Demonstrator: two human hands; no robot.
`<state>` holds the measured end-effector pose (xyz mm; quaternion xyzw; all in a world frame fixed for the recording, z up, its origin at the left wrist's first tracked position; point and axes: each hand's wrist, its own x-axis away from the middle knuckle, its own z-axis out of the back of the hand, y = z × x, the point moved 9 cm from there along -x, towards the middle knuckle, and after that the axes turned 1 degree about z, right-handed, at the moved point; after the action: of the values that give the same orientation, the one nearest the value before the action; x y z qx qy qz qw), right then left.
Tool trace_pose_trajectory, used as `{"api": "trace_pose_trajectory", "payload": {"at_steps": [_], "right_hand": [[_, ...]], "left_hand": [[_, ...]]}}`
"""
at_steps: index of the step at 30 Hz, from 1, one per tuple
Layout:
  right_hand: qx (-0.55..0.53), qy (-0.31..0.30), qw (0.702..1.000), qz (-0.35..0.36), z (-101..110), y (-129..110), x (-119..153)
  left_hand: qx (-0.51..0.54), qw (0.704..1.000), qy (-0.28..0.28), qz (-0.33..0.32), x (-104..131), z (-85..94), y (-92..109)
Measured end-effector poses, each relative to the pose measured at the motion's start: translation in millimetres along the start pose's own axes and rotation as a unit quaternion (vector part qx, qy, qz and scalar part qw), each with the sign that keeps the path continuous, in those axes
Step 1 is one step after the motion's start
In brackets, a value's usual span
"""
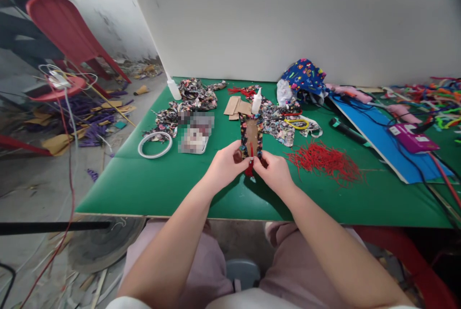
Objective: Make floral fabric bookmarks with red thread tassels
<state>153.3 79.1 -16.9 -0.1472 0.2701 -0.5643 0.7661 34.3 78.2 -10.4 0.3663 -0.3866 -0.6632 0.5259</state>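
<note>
Between my two hands, above the green tabletop, is a narrow cardboard piece (254, 131) edged in dark floral fabric. A red cord (251, 149) lies along its lower middle. My left hand (230, 162) pinches the piece's lower left side, thumb toward the cord. On the lower right side, my right hand (273, 169) closes on the same piece, its thumb almost meeting the left one. The fingers behind the piece are mostly hidden. Just beyond it stand a white glue bottle (256, 102) and flat brown cardboard pieces (237, 106).
To the right lie red cords (326, 162), a box cutter (347, 132), yellow-handled scissors (297, 123) and a blue board (382, 138). At left are a tape roll (140, 148), a phone (204, 131), floral fabric (196, 95) and another glue bottle (174, 89). The green table (151, 189) ends near my lap.
</note>
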Motion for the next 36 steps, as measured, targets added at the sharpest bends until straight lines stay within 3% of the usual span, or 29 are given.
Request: {"api": "trace_pose_trajectory", "payload": {"at_steps": [20,31,36], "right_hand": [[0.028,-0.004,1.000,-0.003,-3.3,3.2,-0.7],[-0.038,-0.056,0.998,0.016,-4.4,-3.5,0.2],[-0.038,-0.044,0.998,0.013,-3.3,-2.3,-0.1]], "left_hand": [[-0.061,0.998,0.015,-0.008,-0.4,3.5,1.2],[-0.057,0.998,0.033,0.000,-0.6,6.6,-2.1],[-0.051,0.998,0.026,0.006,-1.2,5.0,-3.5]]}}
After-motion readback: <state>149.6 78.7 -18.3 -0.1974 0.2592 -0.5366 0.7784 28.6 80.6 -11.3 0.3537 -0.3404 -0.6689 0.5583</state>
